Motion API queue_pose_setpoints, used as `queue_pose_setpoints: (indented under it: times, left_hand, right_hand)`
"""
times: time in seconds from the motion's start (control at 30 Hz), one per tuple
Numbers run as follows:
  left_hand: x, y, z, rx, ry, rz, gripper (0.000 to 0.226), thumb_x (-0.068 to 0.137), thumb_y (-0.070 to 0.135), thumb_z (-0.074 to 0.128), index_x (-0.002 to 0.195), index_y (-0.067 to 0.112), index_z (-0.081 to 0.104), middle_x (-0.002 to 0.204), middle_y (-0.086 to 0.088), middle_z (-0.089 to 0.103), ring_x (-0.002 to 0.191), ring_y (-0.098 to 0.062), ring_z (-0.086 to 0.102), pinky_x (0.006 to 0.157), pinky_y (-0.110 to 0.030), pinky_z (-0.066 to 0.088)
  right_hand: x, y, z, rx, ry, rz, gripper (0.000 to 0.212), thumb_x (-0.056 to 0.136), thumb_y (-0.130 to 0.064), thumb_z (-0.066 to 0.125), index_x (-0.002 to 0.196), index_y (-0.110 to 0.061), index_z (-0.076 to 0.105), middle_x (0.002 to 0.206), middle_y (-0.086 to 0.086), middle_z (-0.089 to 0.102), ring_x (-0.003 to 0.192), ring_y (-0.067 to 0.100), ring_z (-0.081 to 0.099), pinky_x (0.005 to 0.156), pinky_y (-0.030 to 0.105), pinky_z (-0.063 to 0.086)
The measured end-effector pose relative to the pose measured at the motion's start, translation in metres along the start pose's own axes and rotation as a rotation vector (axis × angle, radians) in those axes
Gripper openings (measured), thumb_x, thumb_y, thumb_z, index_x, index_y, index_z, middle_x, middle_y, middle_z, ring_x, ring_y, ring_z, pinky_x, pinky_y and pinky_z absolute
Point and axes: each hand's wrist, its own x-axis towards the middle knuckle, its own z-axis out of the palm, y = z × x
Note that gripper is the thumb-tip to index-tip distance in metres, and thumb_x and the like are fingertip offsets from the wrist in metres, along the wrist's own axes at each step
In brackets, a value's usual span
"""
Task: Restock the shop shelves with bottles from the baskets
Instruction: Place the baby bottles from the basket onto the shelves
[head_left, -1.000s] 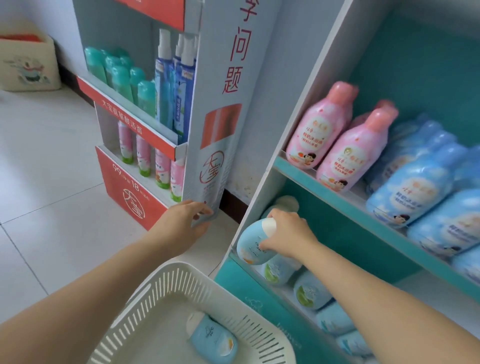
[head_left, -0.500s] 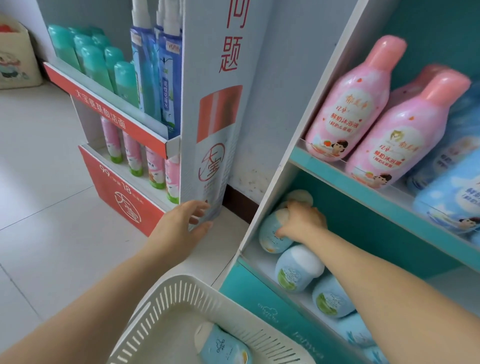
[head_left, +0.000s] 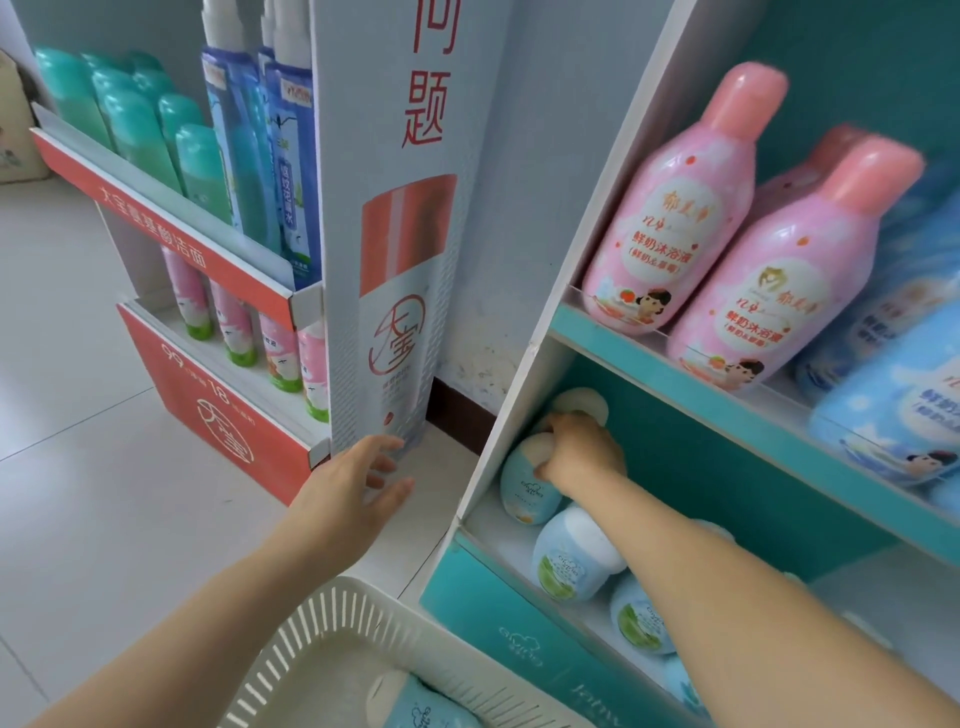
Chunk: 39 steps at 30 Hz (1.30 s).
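Bottom shelf (head_left: 485, 597): R hand (head_left: 582, 454) grips blue bottle (head_left: 524, 491).

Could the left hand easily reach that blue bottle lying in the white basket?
Probably yes. The left hand is open and holds nothing, hovering near the white basket, whose top is open. Nothing covers the blue bottle in it, though only part shows. The right hand grips a shelf bottle.
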Motion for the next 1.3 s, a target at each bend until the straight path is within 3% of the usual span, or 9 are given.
queue_pose_setpoints:
  times: [0.23,0.4,0.5,0.57,0.63,0.77,1.0,1.3]
  left_hand:
    - [-0.003,0.003,0.000,0.040,-0.010,0.033,0.043,0.090,0.035,0.053,0.131,0.024,0.045,0.118,0.005,0.056,0.101,-0.009,0.056,0.088,-0.022,0.048]
    - [-0.008,0.006,0.002,0.101,-0.068,0.067,0.044,0.090,0.036,0.052,0.132,0.025,0.043,0.118,0.007,0.054,0.100,-0.005,0.052,0.087,-0.018,0.047]
    - [-0.011,0.003,0.000,0.152,-0.095,0.080,0.046,0.090,0.040,0.051,0.133,0.025,0.043,0.120,0.005,0.056,0.099,-0.006,0.051,0.088,-0.021,0.046]
    - [-0.015,-0.003,-0.002,0.193,-0.108,0.087,0.047,0.090,0.041,0.052,0.133,0.024,0.043,0.119,0.003,0.057,0.097,-0.008,0.052,0.088,-0.024,0.046]
    - [-0.019,-0.009,-0.003,0.229,-0.138,0.090,0.048,0.090,0.041,0.053,0.133,0.023,0.044,0.119,0.002,0.057,0.095,-0.009,0.051,0.088,-0.025,0.045]
    - [-0.024,-0.025,-0.008,0.241,-0.163,0.093,0.045,0.090,0.038,0.054,0.132,0.021,0.045,0.117,0.001,0.058,0.093,-0.009,0.050,0.086,-0.024,0.042]
    - [-0.024,-0.048,-0.002,0.188,-0.125,0.035,0.043,0.091,0.037,0.053,0.130,0.020,0.047,0.114,0.002,0.058,0.098,-0.013,0.057,0.085,-0.025,0.044]
    - [-0.026,-0.064,0.019,0.099,-0.068,0.009,0.041,0.091,0.035,0.053,0.130,0.021,0.046,0.111,0.006,0.054,0.095,-0.009,0.055,0.081,-0.022,0.043]
  right_hand:
    - [-0.027,0.007,0.001,0.024,0.175,-0.083,0.047,0.083,-0.024,0.066,0.126,-0.016,0.049,0.126,0.007,0.049,0.113,0.025,0.051,0.076,0.030,0.046]
    - [-0.067,0.007,0.010,0.126,0.286,-0.237,0.046,0.087,-0.023,0.062,0.130,-0.014,0.048,0.133,0.005,0.046,0.124,0.023,0.041,0.101,0.032,0.038]
    - [-0.092,0.002,0.025,0.249,0.425,-0.382,0.041,0.080,-0.014,0.066,0.119,-0.009,0.059,0.119,0.008,0.056,0.112,0.024,0.051,0.096,0.034,0.046]
    - [-0.112,-0.004,0.041,0.312,0.456,-0.462,0.037,0.075,-0.012,0.065,0.112,-0.009,0.062,0.112,0.006,0.059,0.105,0.017,0.049,0.091,0.028,0.045]
    - [-0.137,-0.011,0.065,0.333,0.311,-0.498,0.036,0.082,-0.012,0.060,0.118,-0.011,0.059,0.118,0.001,0.055,0.108,0.013,0.046,0.094,0.022,0.038]
    - [-0.172,-0.024,0.127,0.300,-0.029,-0.518,0.041,0.090,-0.021,0.052,0.131,-0.020,0.046,0.134,-0.007,0.039,0.123,0.012,0.039,0.101,0.023,0.034]
    - [-0.176,-0.025,0.212,0.128,-0.389,-0.245,0.055,0.089,-0.027,0.057,0.138,-0.020,0.034,0.135,0.002,0.039,0.124,0.021,0.042,0.101,0.031,0.038]
    - [-0.159,-0.028,0.267,0.050,-0.485,-0.211,0.081,0.084,-0.036,0.064,0.149,-0.023,0.017,0.149,0.003,0.024,0.135,0.022,0.031,0.109,0.032,0.031]
